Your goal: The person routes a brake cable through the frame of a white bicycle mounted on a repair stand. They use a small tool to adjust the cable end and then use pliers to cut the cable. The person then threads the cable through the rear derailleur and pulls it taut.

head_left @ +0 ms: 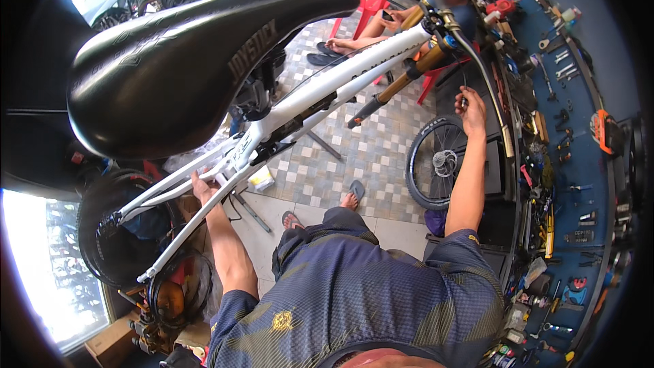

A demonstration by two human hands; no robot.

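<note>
A white bicycle frame [320, 88] with a large black saddle [197, 61] slants across the view in front of me. My left hand [203, 187] is closed at the rear stays, among the tubes; some of its fingers are hidden there. Out to the right, beneath the handlebar [487, 71], my right hand [471, 112] is raised and pinches a small dark object [464, 101], too small to name. A gold suspension fork [429, 60] sits at the frame's front end, with no wheel in it.
A bicycle wheel [443, 163] leans at the dark cabinet on the right. Many tools hang on the blue pegboard [572, 116] beyond the crowded bench. A seated person [449, 0] holds a phone near a red chair [368, 0]. More wheels and parts lie lower left.
</note>
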